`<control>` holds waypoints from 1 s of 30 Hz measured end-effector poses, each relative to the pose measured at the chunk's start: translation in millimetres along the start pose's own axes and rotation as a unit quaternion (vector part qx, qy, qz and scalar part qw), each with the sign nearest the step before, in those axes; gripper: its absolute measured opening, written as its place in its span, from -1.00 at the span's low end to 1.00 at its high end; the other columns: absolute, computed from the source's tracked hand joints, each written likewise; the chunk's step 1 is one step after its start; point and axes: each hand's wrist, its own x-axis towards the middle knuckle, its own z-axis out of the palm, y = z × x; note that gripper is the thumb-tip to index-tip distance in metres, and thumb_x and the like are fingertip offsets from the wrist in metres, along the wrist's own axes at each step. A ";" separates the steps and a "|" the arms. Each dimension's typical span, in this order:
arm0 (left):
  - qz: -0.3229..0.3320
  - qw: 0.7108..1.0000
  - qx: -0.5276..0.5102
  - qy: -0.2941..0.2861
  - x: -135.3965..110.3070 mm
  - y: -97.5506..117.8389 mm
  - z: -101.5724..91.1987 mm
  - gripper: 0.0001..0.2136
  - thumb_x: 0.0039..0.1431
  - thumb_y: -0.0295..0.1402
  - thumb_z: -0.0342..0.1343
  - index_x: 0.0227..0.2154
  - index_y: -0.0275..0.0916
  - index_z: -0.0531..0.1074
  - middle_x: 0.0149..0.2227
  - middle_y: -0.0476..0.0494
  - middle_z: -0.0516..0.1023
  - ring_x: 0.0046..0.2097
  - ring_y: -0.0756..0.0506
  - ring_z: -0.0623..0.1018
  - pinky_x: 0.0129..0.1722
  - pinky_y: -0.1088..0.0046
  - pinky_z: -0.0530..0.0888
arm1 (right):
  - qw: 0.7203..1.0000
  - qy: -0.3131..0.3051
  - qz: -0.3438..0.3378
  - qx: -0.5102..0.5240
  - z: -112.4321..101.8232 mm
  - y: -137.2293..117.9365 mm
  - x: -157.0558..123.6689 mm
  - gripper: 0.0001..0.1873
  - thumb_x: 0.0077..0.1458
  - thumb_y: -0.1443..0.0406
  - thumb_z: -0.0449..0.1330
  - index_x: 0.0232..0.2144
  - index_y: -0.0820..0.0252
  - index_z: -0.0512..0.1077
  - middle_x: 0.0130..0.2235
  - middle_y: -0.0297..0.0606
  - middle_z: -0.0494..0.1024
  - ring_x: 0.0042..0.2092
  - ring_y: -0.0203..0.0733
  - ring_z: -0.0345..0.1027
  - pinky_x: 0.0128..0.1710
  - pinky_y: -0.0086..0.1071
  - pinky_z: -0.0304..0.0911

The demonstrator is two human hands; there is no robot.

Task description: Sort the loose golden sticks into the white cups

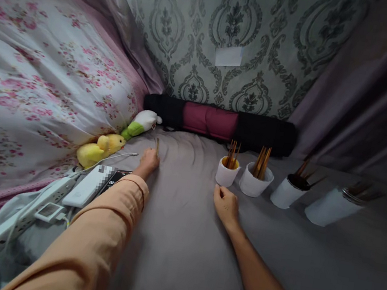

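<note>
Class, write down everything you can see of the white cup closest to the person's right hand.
The white cup is small and round, paper or plastic by its look. It stands upright on the grey sheet, leftmost in a row of four white cups. Its inside shows yellow-orange, and several thin brown sticks stand in it, leaning above the rim. The right hand lies just in front of it, not touching.

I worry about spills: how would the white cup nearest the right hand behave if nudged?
Likely tippy: the cup stands on soft grey bedding, with tall sticks rising above its rim. Probably light, so easily toppled.
</note>
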 end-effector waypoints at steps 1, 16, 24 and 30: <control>0.005 1.000 0.002 -0.003 1.9 -1.2 0.3 -0.73 0.04 -0.35 -0.04 -0.20 -0.33 0.38 -0.10 -0.38 0.34 -0.05 -0.21 0.35 -0.16 0.38 0.30 | 1.000 -0.001 0.002 0.001 -0.1 0.1 0.0 -0.57 0.10 0.14 -0.11 -0.67 0.19 0.31 -0.64 -0.30 0.36 -0.59 -0.34 0.07 -0.54 -0.44 -0.13; 0.012 0.998 0.021 -0.055 19.3 -8.8 3.1 -0.73 -0.07 -0.46 0.00 -0.25 -0.36 0.43 -0.22 -0.38 0.47 -0.17 -0.20 0.46 -0.26 0.39 0.35 | 1.000 -0.012 0.004 0.002 -1.3 -0.2 -0.7 -0.59 0.10 0.15 -0.11 -0.68 0.19 0.26 -0.66 -0.32 0.31 -0.58 -0.34 0.05 -0.53 -0.43 -0.14; 0.016 0.996 0.034 -0.077 26.0 -12.9 3.1 -0.73 -0.07 -0.42 0.01 -0.26 -0.37 0.44 -0.25 -0.39 0.49 -0.18 -0.21 0.46 -0.28 0.41 0.35 | 1.000 -0.005 0.012 -0.003 -0.6 -1.9 -1.5 -0.60 0.10 0.18 -0.08 -0.68 0.21 0.28 -0.66 -0.34 0.32 -0.59 -0.38 0.03 -0.53 -0.45 -0.17; 0.011 0.996 0.044 -0.077 26.4 -9.7 -0.3 -0.71 -0.07 -0.44 0.00 -0.23 -0.36 0.43 -0.25 -0.38 0.48 -0.14 -0.23 0.44 -0.28 0.38 0.35 | 1.000 -0.007 0.013 -0.009 -1.2 -2.1 -1.4 -0.60 0.10 0.18 -0.08 -0.68 0.21 0.29 -0.65 -0.32 0.34 -0.59 -0.38 0.07 -0.54 -0.44 -0.18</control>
